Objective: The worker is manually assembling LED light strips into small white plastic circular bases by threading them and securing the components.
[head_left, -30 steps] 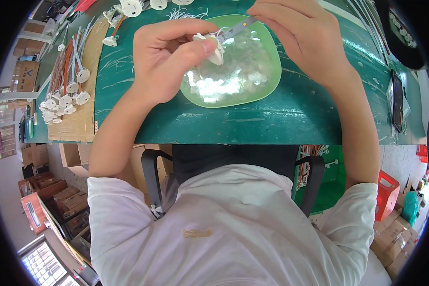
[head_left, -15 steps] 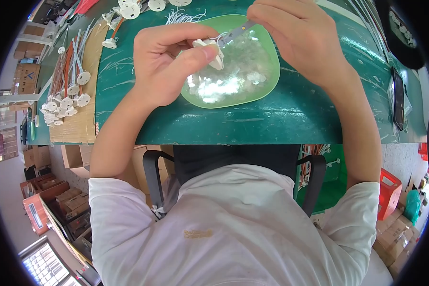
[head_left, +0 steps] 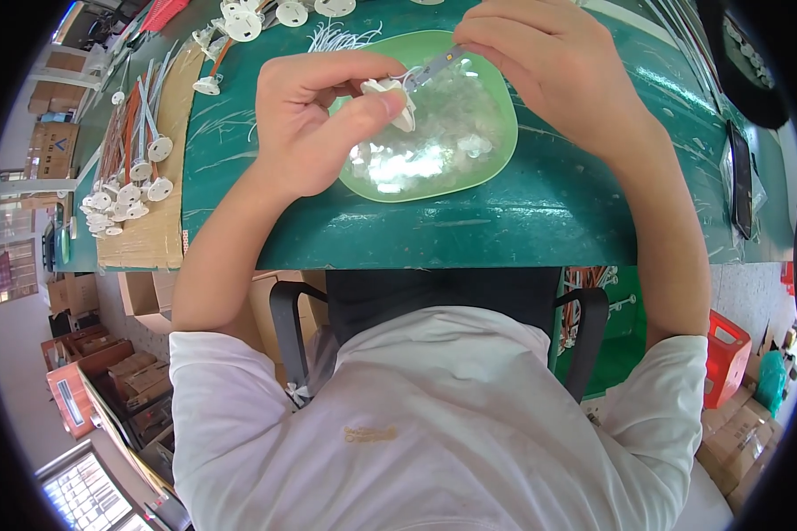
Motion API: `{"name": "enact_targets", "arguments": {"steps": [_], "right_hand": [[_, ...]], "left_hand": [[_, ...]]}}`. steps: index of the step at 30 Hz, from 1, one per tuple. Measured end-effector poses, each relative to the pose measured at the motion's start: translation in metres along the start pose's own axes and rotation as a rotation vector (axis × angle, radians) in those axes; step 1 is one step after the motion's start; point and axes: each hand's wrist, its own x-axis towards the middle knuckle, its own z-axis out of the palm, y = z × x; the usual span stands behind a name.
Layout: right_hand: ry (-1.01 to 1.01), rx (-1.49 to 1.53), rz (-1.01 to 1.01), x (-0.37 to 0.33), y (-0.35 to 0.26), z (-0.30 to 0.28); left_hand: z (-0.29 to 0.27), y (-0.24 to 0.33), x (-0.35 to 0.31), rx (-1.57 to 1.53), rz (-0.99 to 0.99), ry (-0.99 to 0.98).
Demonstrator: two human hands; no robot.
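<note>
Pinched between the thumb and fingers of my left hand (head_left: 305,128) is a small white round plastic cap (head_left: 405,112), tilted on its edge. My right hand (head_left: 562,80) grips the far end of a narrow grey strip (head_left: 437,68) with a small yellow spot on it, probably an LED strip. The strip's other end meets the cap, and a thin white wire curls beside the joint. Fingers hide part of both pieces. Both hands are above a light green tray (head_left: 510,133) that holds many small shiny clear pieces (head_left: 456,111).
Left on the green table (head_left: 434,230), white round caps with long orange and grey strips (head_left: 137,168) lie over a cardboard sheet (head_left: 164,234). White wires (head_left: 341,37) and more white caps (head_left: 243,22) lie behind. A dark flat object (head_left: 740,181) rests at the right.
The strip and my right hand have shifted slightly, with the strip still against the cap. My left hand keeps its pinch. The whole view has moved a little.
</note>
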Motion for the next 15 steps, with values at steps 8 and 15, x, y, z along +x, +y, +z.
{"name": "enact_targets", "arguments": {"steps": [8, 15], "right_hand": [[-0.114, -0.13, 0.111, -0.029, 0.003, 0.002], [-0.261, -0.305, 0.637, 0.044, -0.029, -0.022]], "left_hand": [[0.002, -0.004, 0.007, 0.046, 0.052, -0.015], [-0.007, -0.001, 0.003, -0.138, -0.126, 0.09]]}}
